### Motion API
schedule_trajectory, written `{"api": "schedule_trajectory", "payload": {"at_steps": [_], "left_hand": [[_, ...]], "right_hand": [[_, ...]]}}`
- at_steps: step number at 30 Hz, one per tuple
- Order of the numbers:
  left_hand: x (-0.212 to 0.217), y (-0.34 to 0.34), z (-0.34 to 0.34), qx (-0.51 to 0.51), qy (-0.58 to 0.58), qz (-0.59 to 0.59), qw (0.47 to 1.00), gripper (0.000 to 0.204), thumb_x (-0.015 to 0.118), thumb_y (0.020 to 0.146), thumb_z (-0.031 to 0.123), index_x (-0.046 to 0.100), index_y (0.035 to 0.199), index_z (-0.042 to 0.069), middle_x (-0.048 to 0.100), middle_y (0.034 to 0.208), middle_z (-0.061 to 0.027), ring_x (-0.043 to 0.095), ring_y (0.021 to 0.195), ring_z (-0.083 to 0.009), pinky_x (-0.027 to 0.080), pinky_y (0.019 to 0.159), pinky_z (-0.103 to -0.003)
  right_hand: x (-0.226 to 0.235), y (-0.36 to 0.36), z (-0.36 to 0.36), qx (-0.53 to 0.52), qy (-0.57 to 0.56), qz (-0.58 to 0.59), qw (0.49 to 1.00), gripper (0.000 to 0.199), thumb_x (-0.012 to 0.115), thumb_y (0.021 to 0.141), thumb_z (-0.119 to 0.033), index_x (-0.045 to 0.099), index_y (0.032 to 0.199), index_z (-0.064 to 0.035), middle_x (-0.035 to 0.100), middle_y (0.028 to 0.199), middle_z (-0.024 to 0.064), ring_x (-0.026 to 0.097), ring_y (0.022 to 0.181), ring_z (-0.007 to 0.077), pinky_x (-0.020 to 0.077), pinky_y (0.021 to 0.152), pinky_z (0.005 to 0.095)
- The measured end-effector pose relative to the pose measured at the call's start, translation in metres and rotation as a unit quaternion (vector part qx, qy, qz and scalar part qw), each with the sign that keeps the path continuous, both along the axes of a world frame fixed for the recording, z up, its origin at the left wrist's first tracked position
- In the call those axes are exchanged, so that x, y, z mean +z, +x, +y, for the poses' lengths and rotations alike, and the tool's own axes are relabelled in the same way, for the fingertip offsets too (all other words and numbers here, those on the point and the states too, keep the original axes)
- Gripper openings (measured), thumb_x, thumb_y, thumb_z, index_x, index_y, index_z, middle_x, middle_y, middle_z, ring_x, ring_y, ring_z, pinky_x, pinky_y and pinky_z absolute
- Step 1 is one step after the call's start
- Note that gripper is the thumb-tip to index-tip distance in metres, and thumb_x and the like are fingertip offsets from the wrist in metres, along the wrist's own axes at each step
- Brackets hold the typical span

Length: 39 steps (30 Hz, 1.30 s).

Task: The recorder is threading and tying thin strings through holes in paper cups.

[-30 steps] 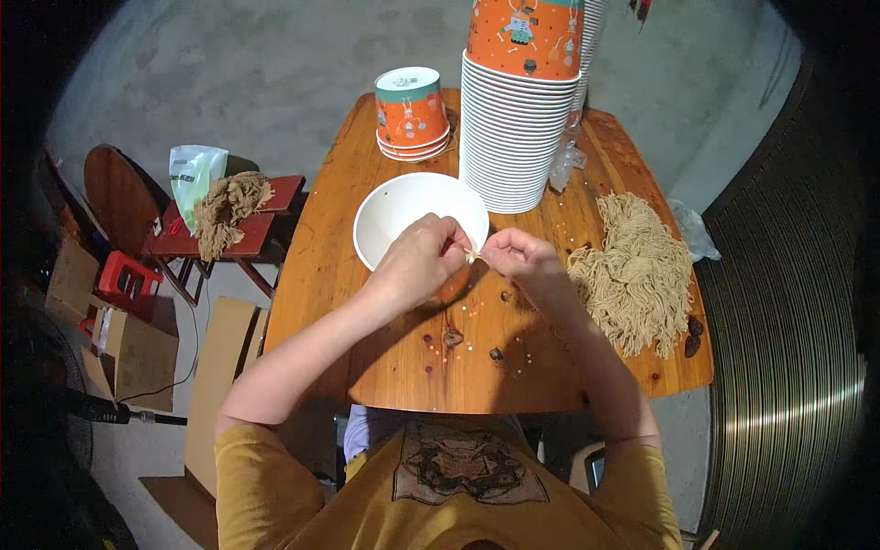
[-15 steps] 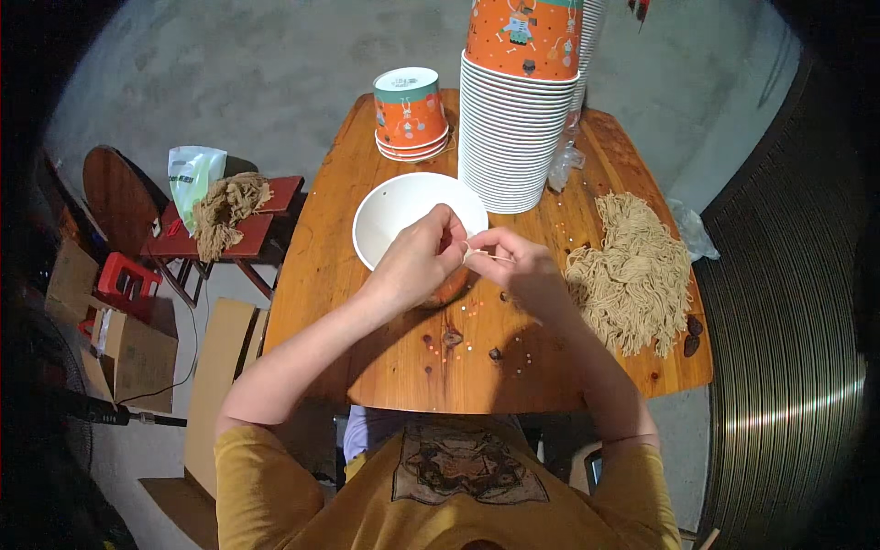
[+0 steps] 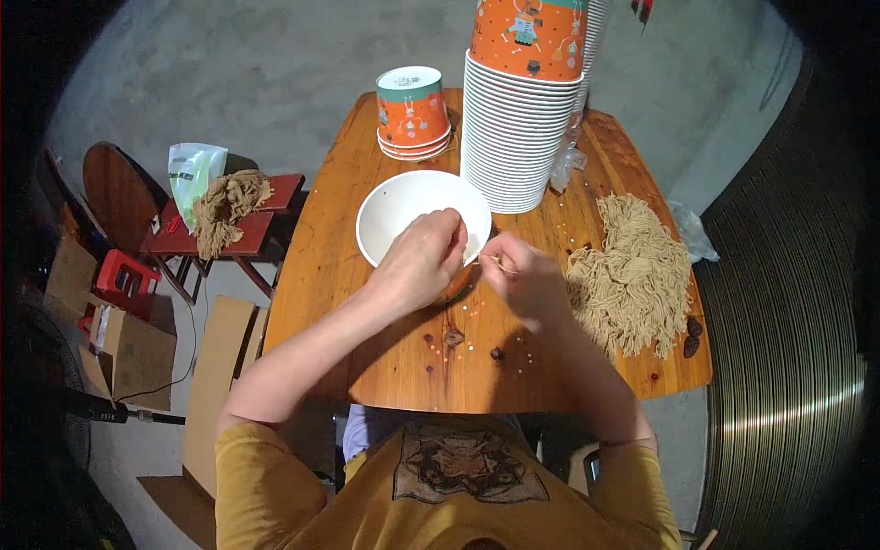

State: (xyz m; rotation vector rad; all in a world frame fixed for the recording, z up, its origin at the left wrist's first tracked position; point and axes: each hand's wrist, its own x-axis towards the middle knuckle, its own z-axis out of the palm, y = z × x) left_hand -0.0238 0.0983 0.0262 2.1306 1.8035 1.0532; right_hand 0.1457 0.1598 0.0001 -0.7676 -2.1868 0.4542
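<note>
A white-lined paper tub point(image 3: 383, 213) stands open on the table in front of me. My left hand point(image 3: 422, 257) is over its near rim, fingers curled in a pinch; what they hold is mostly hidden behind the hand. Just to the right, my right hand point(image 3: 524, 278) is closed on a thin cream string point(image 3: 502, 265). A short length of it shows at the fingertips, running toward my left hand. On the right side of the table lies a heap of tan strings point(image 3: 632, 280).
Behind the tub rises a tall stack of paper tubs point(image 3: 513, 137), beside a short upturned orange stack point(image 3: 410, 115). Small coloured beads point(image 3: 471, 347) dot the wooden table point(image 3: 394, 380). At left, a red bench point(image 3: 270, 202) holds more tan strings point(image 3: 229, 206) and a plastic bag point(image 3: 191, 174).
My hands have drawn slightly apart, the right one shifting right and its fingers curling in more. A gap now shows between the fingertips.
</note>
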Motion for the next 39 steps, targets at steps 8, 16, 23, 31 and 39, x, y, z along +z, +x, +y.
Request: {"api": "schedule_trajectory", "payload": {"at_steps": [8,16,23,31,39], "left_hand": [[0.006,-0.004,-0.027,-0.013,-0.014,0.088,0.996,0.024,0.065,0.080,0.023,0.056,0.082,0.001,0.059,0.078,-0.0150,0.057,0.078,-0.0328,0.046,0.071,-0.042],[0.012,-0.018,-0.037,0.007,0.048,0.153,0.987,0.018,0.061,0.083,0.016,0.062,0.096,0.004,0.060,0.088,-0.0104,0.058,0.084,-0.0299,0.047,0.072,-0.039],[-0.010,0.006,-0.025,0.024,0.076,-0.019,0.997,0.019,0.056,0.088,0.016,0.064,0.102,0.005,0.062,0.088,-0.0104,0.058,0.082,-0.0291,0.046,0.074,-0.038],[-0.016,-0.007,-0.024,0.038,0.067,0.078,0.994,0.016,0.060,0.083,0.017,0.070,0.091,0.009,0.061,0.068,-0.0058,0.054,0.068,-0.0217,0.038,0.072,-0.035],[-0.019,-0.022,-0.031,-0.013,0.111,0.012,0.994,0.016,0.064,0.080,0.015,0.058,0.095,0.011,0.051,0.064,-0.0015,0.052,0.068,-0.0162,0.028,0.086,-0.036]], "right_hand": [[0.027,0.012,0.011,0.200,-0.362,0.190,0.890,0.013,0.048,0.089,-0.005,0.050,0.100,0.0015,0.047,0.074,-0.0047,0.044,0.066,0.0012,0.0358,0.056,0.0161],[0.037,-0.010,0.004,0.240,-0.340,0.178,0.892,0.011,0.048,0.088,-0.004,0.052,0.098,-0.0008,0.049,0.075,-0.0041,0.043,0.064,0.0005,0.0353,0.057,0.0155],[0.050,-0.019,0.000,0.232,-0.287,0.118,0.922,0.013,0.047,0.088,-0.004,0.054,0.099,-0.0013,0.049,0.075,-0.0042,0.043,0.064,0.0006,0.0356,0.056,0.0166],[0.046,-0.018,0.032,0.217,-0.324,0.216,0.895,0.013,0.051,0.091,-0.009,0.056,0.102,-0.0066,0.051,0.073,-0.0064,0.043,0.061,0.0014,0.0339,0.053,0.0158],[0.024,-0.042,0.052,0.096,-0.123,-0.025,0.987,0.013,0.050,0.090,-0.011,0.058,0.098,-0.0052,0.056,0.067,0.0044,0.052,0.061,0.0118,0.0411,0.055,0.0266]]}}
